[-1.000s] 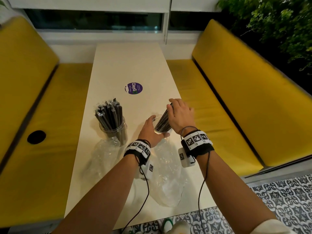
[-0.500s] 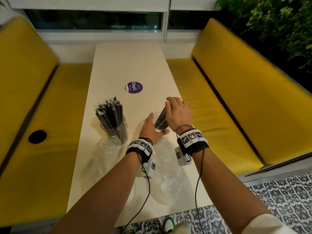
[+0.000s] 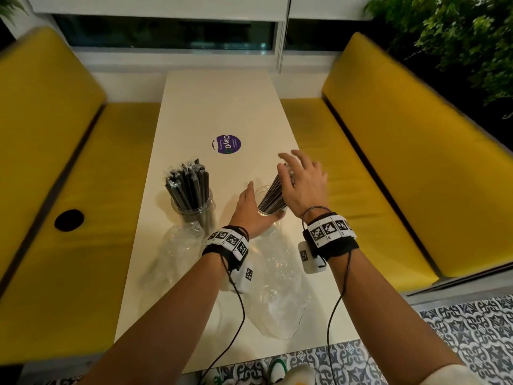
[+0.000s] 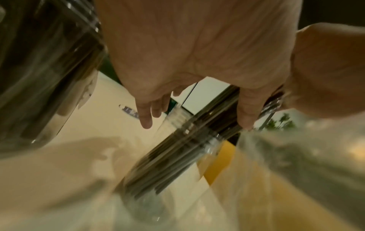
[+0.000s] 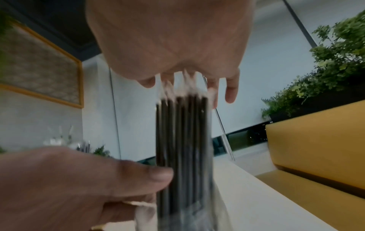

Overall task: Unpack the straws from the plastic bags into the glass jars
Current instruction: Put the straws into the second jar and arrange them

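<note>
Two glass jars stand on the white table (image 3: 222, 107). The left jar (image 3: 206, 215) is packed with wrapped black straws (image 3: 188, 182). My left hand (image 3: 251, 207) grips the right jar (image 3: 262, 190), thumb on the near side and fingers on the far side. A bundle of thin black straws (image 3: 273, 193) leans in that jar. My right hand (image 3: 298, 173) hovers at the straw tops (image 5: 181, 100) with fingers spread, holding nothing. Two clear plastic bags (image 3: 180, 251) (image 3: 277, 295) lie flat in front of the jars.
A round purple sticker (image 3: 228, 144) is on the table beyond the jars. Yellow benches (image 3: 69, 190) (image 3: 388, 162) run along both sides of the table. Green plants (image 3: 458, 37) stand at the far right. A patterned tile floor (image 3: 472, 329) shows near my feet.
My right hand gripped the straw tops before; now it has let go and spread its fingers. The left hand stays on the right jar.
</note>
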The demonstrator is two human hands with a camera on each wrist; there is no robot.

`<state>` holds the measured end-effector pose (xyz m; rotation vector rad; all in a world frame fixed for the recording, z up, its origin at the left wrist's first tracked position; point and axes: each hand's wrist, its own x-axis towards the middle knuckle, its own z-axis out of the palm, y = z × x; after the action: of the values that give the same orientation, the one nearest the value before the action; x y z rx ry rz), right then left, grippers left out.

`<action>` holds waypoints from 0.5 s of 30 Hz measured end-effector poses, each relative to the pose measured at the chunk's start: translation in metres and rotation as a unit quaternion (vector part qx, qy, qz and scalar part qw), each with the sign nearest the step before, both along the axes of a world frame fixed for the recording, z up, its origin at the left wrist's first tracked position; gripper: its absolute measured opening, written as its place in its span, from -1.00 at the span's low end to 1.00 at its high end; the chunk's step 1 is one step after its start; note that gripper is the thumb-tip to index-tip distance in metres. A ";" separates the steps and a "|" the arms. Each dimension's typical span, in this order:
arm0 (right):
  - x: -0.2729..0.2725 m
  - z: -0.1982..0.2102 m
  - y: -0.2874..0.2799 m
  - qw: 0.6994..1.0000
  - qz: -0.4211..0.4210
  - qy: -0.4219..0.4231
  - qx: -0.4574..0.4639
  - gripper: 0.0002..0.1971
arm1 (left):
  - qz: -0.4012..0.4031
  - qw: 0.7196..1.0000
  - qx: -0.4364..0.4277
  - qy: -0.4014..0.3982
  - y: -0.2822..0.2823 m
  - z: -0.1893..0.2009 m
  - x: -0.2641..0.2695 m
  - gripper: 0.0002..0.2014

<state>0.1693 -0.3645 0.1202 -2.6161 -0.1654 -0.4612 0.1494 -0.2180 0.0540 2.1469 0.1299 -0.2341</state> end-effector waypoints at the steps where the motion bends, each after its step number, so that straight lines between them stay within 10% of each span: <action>1: -0.002 0.011 0.001 1.000 -0.006 -0.021 0.003 -0.58 | -0.001 1.000 0.001 -0.015 0.004 0.008 -0.004 0.22; 9: -0.011 0.088 0.055 0.966 0.102 -0.146 0.186 -0.82 | 0.143 0.947 -0.101 -0.269 0.070 0.103 -0.027 -0.83; 15: -0.013 0.054 0.133 0.974 0.225 -0.026 0.031 -0.78 | 0.281 0.932 -0.104 -0.203 0.162 0.091 -0.021 -0.38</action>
<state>0.1562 -0.2313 0.1746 -2.4032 -0.7286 -0.3647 0.1282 -0.0564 0.1446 1.8157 0.4479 0.5067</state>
